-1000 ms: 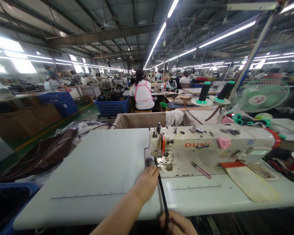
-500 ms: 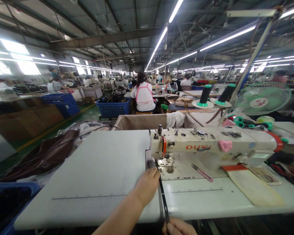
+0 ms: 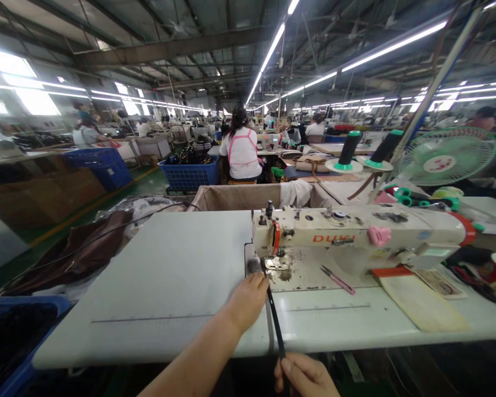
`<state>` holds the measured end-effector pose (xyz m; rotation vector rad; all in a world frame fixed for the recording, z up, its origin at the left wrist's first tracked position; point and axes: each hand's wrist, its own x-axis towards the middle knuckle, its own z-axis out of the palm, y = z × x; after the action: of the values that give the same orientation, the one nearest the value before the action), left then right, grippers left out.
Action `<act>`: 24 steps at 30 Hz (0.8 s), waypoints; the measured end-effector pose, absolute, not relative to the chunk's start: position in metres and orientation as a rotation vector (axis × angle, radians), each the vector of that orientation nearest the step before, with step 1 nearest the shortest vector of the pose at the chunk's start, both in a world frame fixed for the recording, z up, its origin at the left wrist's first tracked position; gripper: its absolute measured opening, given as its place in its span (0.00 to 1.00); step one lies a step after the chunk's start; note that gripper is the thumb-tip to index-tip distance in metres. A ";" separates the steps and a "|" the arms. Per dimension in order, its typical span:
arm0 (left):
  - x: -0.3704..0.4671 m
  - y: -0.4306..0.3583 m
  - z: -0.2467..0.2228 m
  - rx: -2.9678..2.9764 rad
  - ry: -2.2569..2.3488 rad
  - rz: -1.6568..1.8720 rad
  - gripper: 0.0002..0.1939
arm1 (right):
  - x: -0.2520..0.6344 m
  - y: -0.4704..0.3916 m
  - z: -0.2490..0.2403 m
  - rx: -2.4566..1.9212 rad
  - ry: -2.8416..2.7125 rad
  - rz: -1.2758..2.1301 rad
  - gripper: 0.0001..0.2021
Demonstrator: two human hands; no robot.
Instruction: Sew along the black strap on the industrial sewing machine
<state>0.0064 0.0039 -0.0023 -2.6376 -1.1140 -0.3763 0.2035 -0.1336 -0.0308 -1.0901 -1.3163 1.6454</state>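
A narrow black strap (image 3: 276, 322) runs from the presser foot of the sewing machine (image 3: 355, 234) down past the table's front edge. My left hand (image 3: 249, 300) lies beside the needle area, its fingers together and pressed on the strap just in front of the foot. At the front edge, my right hand (image 3: 306, 375) pinches the strap's lower part between thumb and fingers. Where the strap goes under the foot, my fingers and the machine head partly hide it. Pink-handled thread snips (image 3: 338, 279) lie on the machine bed to the right.
Black thread cones (image 3: 349, 150) and a green fan (image 3: 446, 157) stand behind the machine. A yellowish cloth pad (image 3: 424, 306) lies at right. Beyond the table is a fabric-lined bin (image 3: 240, 198); a blue crate (image 3: 60, 303) sits at lower left. A person (image 3: 243, 151) sits ahead, facing away.
The strap has slid forward, its pale mark now closer to my left fingers. My right hand has come slightly up with it. The whole scene sits a little higher as the camera tilts down.
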 end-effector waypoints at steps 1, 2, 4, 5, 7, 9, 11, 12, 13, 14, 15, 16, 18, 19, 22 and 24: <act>0.007 0.004 -0.001 -2.628 -1.102 -0.364 0.11 | 0.203 -0.132 -0.035 -1.094 -1.334 1.638 0.32; 0.007 0.003 0.000 -2.616 -1.089 -0.359 0.11 | 0.203 -0.131 -0.039 -1.097 -1.353 1.629 0.34; 0.008 0.003 0.001 -2.592 -1.065 -0.365 0.11 | 0.202 -0.129 -0.050 -1.099 -1.390 1.605 0.36; 0.008 0.003 0.001 -2.582 -1.056 -0.373 0.12 | 0.201 -0.128 -0.054 -1.098 -1.407 1.592 0.36; 0.008 0.002 0.001 -2.572 -1.056 -0.387 0.12 | 0.200 -0.127 -0.061 -1.099 -1.422 1.571 0.35; 0.008 0.003 0.000 -2.573 -1.084 -0.402 0.12 | 0.200 -0.127 -0.063 -1.102 -1.425 1.567 0.35; 0.008 0.003 -0.002 -2.582 -1.124 -0.422 0.12 | 0.199 -0.128 -0.064 -1.107 -1.419 1.570 0.35; 0.008 0.003 -0.003 -2.586 -1.140 -0.434 0.13 | 0.199 -0.129 -0.063 -1.106 -1.417 1.574 0.35; 0.009 0.003 -0.004 -2.588 -1.151 -0.445 0.14 | 0.199 -0.129 -0.063 -1.104 -1.414 1.577 0.35; 0.009 0.003 -0.005 -2.588 -1.158 -0.456 0.15 | 0.199 -0.129 -0.063 -1.101 -1.410 1.579 0.34; 0.010 0.004 -0.005 -2.585 -1.163 -0.469 0.15 | 0.199 -0.130 -0.062 -1.098 -1.405 1.583 0.34; 0.010 0.004 -0.006 -2.580 -1.169 -0.484 0.15 | 0.199 -0.130 -0.061 -1.095 -1.399 1.587 0.34; 0.011 0.004 -0.006 -2.566 -1.172 -0.509 0.15 | 0.199 -0.130 -0.056 -1.094 -1.392 1.591 0.34; 0.010 0.004 -0.006 -2.562 -1.165 -0.512 0.15 | 0.199 -0.130 -0.053 -1.089 -1.399 1.593 0.34; 0.009 0.004 -0.006 -2.570 -1.123 -0.470 0.14 | 0.201 -0.131 -0.038 -1.061 -1.422 1.593 0.33; 0.007 0.004 -0.005 -2.590 -1.089 -0.424 0.13 | 0.203 -0.132 -0.027 -1.044 -1.440 1.580 0.30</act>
<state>0.0074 0.0041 -0.0049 -2.5903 -1.0887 -0.4240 0.2026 -0.1322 -0.0269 -1.0437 -1.4396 1.5804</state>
